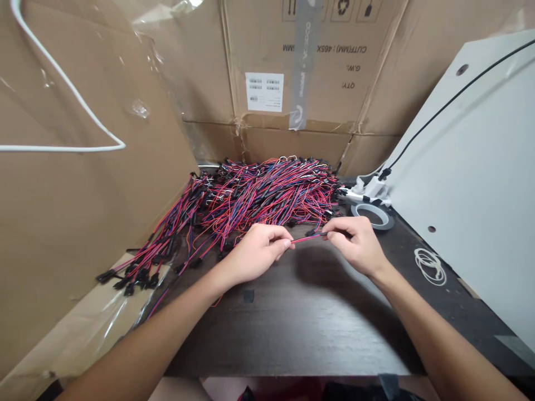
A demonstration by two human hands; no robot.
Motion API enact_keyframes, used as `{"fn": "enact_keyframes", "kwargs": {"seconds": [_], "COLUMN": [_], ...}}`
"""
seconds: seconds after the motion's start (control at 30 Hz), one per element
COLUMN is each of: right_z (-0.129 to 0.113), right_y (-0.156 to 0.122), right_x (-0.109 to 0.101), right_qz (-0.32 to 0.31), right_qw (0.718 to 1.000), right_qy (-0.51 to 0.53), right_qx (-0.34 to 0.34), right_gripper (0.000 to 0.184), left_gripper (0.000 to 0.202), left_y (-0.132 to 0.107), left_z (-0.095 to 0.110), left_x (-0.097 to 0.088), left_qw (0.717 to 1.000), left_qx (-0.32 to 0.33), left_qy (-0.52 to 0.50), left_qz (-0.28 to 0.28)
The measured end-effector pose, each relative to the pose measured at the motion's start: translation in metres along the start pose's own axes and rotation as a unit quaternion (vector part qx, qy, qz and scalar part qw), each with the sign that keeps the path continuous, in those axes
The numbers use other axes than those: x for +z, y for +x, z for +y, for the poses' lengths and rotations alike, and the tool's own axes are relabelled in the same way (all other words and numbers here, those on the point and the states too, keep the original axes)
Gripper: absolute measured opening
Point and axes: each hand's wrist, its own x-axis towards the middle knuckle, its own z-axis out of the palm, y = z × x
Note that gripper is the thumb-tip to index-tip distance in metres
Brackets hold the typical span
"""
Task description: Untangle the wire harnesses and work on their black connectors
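A thin red and blue wire lead is stretched between my two hands, a little above the dark table. My left hand pinches it between thumb and forefinger. At the other end my right hand is closed on its dark end part, mostly covered by the fingers. Just behind both hands lies a large heap of red and blue wire leads with black connectors. A second bunch of leads spreads out at the left, its black connectors toward me.
Cardboard boxes stand behind and at the left. To the right are a roll of grey tape, a white power strip, a coiled white cord and a white panel. A small black square lies on the table.
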Motion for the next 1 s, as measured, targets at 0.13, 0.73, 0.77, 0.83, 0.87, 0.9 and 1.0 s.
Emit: {"fn": "enact_keyframes", "kwargs": {"seconds": [0.13, 0.73, 0.77, 0.83, 0.87, 0.9, 1.0], "right_z": [-0.001, -0.01, -0.01, -0.011, -0.011, -0.01, -0.01], "right_y": [0.0, -0.003, -0.003, -0.003, -0.002, -0.002, -0.003], "right_x": [0.005, 0.017, 0.017, 0.017, 0.018, 0.018, 0.02], "right_qz": [-0.061, -0.141, -0.147, -0.154, -0.154, -0.152, -0.139], "right_qw": [0.998, 0.988, 0.988, 0.987, 0.987, 0.987, 0.989], "right_qy": [-0.004, 0.019, 0.024, 0.03, 0.032, 0.032, 0.028], "right_qx": [-0.002, -0.056, -0.05, -0.04, -0.038, -0.037, -0.042], "right_gripper": [0.021, 0.015, 0.015, 0.015, 0.014, 0.014, 0.013], "left_gripper": [0.019, 0.016, 0.016, 0.017, 0.016, 0.016, 0.016], "left_y": [0.0, -0.001, -0.001, -0.002, -0.001, -0.001, -0.001], "left_z": [-0.001, -0.002, -0.002, -0.002, -0.002, -0.002, -0.002], "left_x": [0.001, 0.006, 0.007, 0.007, 0.007, 0.007, 0.007], "left_qw": [1.0, 0.995, 0.995, 0.995, 0.995, 0.995, 0.995], "left_qx": [-0.005, 0.046, 0.048, 0.049, 0.049, 0.048, 0.043], "left_qy": [-0.002, 0.084, 0.087, 0.09, 0.091, 0.093, 0.094], "left_qz": [0.002, -0.003, -0.004, -0.006, -0.006, -0.005, -0.003]}}
